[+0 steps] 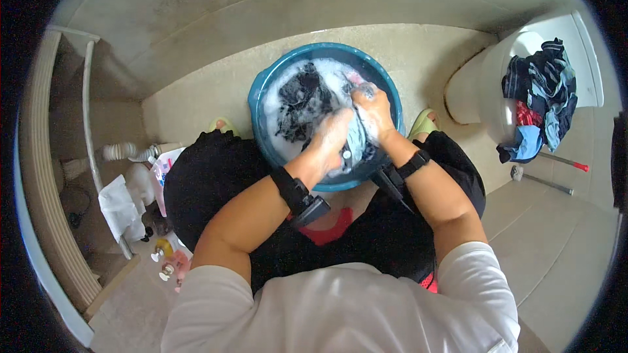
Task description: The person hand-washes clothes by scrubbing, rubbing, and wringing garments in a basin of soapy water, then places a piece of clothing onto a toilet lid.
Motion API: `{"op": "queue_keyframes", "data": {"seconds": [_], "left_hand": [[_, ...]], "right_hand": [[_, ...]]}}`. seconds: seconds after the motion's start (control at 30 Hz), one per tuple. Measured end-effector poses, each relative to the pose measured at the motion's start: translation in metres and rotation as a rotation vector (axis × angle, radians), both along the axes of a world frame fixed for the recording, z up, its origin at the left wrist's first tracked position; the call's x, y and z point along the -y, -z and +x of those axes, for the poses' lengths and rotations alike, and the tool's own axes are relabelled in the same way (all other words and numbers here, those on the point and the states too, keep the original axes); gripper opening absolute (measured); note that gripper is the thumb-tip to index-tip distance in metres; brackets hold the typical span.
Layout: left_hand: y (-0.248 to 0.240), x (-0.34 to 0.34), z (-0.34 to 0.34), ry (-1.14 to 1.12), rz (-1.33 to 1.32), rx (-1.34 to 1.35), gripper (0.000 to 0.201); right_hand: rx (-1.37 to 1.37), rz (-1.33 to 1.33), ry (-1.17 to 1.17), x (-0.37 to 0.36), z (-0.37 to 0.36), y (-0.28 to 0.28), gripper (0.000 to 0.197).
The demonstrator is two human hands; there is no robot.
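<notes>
Basin: A blue basin (257, 108) brimming with white suds (337, 68) sits on the floor at 12 o'clock from the crouching person, apparently drawn close so that both arms reach in without stretching.
Light-blue cloth: Wet and bunched, it lies at the basin's 4 o'clock (356, 138), caught between two hands.
Left hand: Near the basin's centre, the left hand (331, 134) curls over the light-blue cloth; its fingertips are hard to make out.
Right hand: At the basin's 2 o'clock, the right hand (373, 110) clenches the same cloth, probably to keep the slippery fabric from sliding away.
Dark garment: Ungripped, a dark garment (302, 101) floats among foam at 10 o'clock, seemingly pushed aside to leave the hands room.
Green slippers: Planted at 9 and 3 o'clock, the slippers (422, 122) flank the basin, a stance that likely steadies the crouch.
Clothes pile: Dark, blue and red garments (546, 91) heap on the toilet (472, 88) at 3 o'clock, presumably to stay off the floor yet near.
</notes>
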State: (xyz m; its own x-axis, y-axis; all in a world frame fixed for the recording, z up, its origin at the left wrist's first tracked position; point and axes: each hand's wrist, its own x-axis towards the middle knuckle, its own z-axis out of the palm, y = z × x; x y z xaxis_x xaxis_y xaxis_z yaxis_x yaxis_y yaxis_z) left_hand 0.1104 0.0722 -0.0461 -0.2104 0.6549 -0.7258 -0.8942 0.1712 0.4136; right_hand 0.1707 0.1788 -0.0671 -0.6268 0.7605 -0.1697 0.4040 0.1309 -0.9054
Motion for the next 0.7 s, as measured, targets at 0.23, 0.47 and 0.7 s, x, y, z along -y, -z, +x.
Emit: {"op": "queue_keyframes", "data": {"seconds": [0.23, 0.47, 0.7], "left_hand": [[-0.018, 0.012, -0.044, 0.122, 0.331, 0.150, 0.023], [0.022, 0.000, -0.052, -0.102, 0.095, -0.061, 0.034], [-0.006, -0.011, -0.012, -0.233, -0.097, -0.129, 0.024]], "right_hand": [[-0.266, -0.837, -0.414, -0.016, 0.008, -0.020, 0.054], [-0.263, -0.082, -0.087, 0.005, -0.008, -0.050, 0.024], [-0.021, 0.358, -0.123, 0.023, -0.021, -0.034, 0.014]]}}
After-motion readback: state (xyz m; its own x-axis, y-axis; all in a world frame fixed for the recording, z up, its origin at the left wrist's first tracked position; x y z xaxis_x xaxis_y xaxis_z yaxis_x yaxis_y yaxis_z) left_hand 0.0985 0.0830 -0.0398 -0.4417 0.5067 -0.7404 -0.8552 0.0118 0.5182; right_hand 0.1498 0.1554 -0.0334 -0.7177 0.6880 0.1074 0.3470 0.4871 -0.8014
